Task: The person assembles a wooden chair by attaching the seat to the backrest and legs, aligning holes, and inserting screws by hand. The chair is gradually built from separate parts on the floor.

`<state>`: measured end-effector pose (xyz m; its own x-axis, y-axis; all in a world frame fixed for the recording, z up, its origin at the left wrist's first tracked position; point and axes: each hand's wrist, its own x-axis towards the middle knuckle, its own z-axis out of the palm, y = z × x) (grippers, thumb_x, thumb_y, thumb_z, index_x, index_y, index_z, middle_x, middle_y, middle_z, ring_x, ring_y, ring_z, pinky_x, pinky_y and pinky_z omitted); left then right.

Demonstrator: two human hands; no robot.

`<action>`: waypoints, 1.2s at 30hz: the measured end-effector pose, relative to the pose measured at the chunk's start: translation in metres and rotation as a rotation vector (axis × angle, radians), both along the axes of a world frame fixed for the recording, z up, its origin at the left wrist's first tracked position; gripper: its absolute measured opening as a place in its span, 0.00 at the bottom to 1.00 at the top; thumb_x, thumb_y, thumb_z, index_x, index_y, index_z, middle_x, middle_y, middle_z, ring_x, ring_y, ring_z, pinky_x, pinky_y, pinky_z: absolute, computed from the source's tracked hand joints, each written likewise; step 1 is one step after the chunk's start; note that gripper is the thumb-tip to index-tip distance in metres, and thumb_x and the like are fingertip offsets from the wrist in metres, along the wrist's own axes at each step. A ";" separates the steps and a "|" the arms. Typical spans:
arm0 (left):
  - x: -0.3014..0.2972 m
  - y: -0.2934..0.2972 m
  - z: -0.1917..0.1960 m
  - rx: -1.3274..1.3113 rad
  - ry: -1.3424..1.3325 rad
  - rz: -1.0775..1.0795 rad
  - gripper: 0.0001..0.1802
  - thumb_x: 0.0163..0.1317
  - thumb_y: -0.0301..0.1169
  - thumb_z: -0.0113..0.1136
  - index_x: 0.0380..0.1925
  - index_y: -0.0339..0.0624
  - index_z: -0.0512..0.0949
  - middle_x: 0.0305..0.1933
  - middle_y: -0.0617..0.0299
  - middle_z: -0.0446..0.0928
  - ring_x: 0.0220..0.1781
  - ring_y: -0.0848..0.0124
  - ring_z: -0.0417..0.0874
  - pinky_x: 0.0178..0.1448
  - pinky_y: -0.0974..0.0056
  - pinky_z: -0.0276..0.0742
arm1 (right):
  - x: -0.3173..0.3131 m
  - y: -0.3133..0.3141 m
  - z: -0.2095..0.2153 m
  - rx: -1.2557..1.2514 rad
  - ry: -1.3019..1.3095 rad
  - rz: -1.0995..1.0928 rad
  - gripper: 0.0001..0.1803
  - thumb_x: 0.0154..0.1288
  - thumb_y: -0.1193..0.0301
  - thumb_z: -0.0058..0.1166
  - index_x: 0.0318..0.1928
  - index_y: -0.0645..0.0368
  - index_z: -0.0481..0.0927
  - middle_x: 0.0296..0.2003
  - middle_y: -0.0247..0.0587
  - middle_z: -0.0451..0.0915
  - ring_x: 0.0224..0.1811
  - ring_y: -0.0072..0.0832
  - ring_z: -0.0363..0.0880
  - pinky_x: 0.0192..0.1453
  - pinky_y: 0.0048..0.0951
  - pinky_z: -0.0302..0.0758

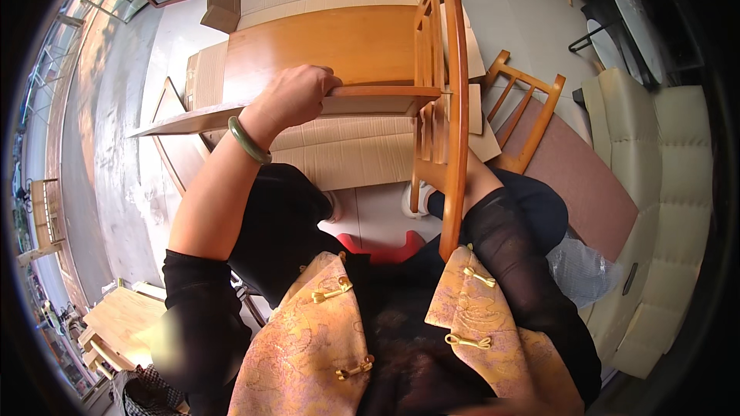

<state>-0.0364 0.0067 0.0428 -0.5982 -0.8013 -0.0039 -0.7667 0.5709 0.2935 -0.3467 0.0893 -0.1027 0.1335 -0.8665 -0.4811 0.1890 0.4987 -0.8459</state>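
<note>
My left hand [297, 95] is closed over the upper edge of a narrow wooden board [378, 92], its fingers curled down the far side. A green bangle [248, 141] is on that wrist. The board's right end meets an upright orange-brown slatted wooden frame [456, 100], whose near end comes down close to my lap. Behind that frame reaches my right forearm [482, 173]; the hand itself is hidden by the wood, so its fingers do not show. Beyond the board lies a wide, glossy wooden panel [324, 42], also against the slatted frame.
Flattened cardboard [347, 158] lies under the wooden parts. On the right are a second slatted frame [532, 112], a reddish-brown board [582, 173], clear bubble wrap [582, 270] and a cream sofa [655, 185]. A red stool [381, 250] shows between my legs.
</note>
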 end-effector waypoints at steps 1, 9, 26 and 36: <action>0.005 -0.006 -0.001 0.019 -0.027 0.018 0.17 0.47 0.15 0.53 0.36 0.38 0.84 0.35 0.51 0.82 0.40 0.52 0.82 0.45 0.56 0.79 | 0.007 -0.015 -0.003 0.010 -0.006 0.015 0.09 0.72 0.67 0.47 0.39 0.59 0.76 0.30 0.34 0.76 0.31 0.22 0.75 0.38 0.27 0.74; 0.038 -0.075 0.008 -0.027 -0.159 0.095 0.13 0.47 0.20 0.56 0.33 0.42 0.84 0.34 0.54 0.82 0.39 0.54 0.83 0.41 0.57 0.79 | 0.044 -0.125 -0.022 0.121 -0.007 0.096 0.09 0.72 0.68 0.47 0.41 0.59 0.76 0.32 0.34 0.78 0.33 0.22 0.76 0.40 0.27 0.74; 0.039 -0.134 -0.037 -0.141 -0.033 0.127 0.12 0.49 0.18 0.56 0.33 0.40 0.83 0.36 0.57 0.81 0.41 0.54 0.82 0.41 0.56 0.77 | 0.018 -0.176 0.013 -0.238 0.116 0.163 0.17 0.77 0.63 0.44 0.55 0.62 0.73 0.38 0.34 0.79 0.38 0.19 0.78 0.45 0.22 0.75; -0.035 -0.111 -0.028 -0.217 0.059 -0.010 0.11 0.58 0.33 0.66 0.38 0.43 0.76 0.36 0.58 0.81 0.40 0.56 0.82 0.45 0.56 0.78 | 0.034 -0.158 0.053 -0.690 0.261 -0.032 0.16 0.71 0.73 0.54 0.56 0.65 0.74 0.39 0.36 0.82 0.39 0.19 0.79 0.45 0.23 0.77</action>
<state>-0.0714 -0.1040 0.0149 -0.6002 -0.7735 0.2033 -0.7457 0.6332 0.2074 -0.3131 -0.0690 -0.0496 0.0588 -0.9850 0.1624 -0.0555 -0.1657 -0.9846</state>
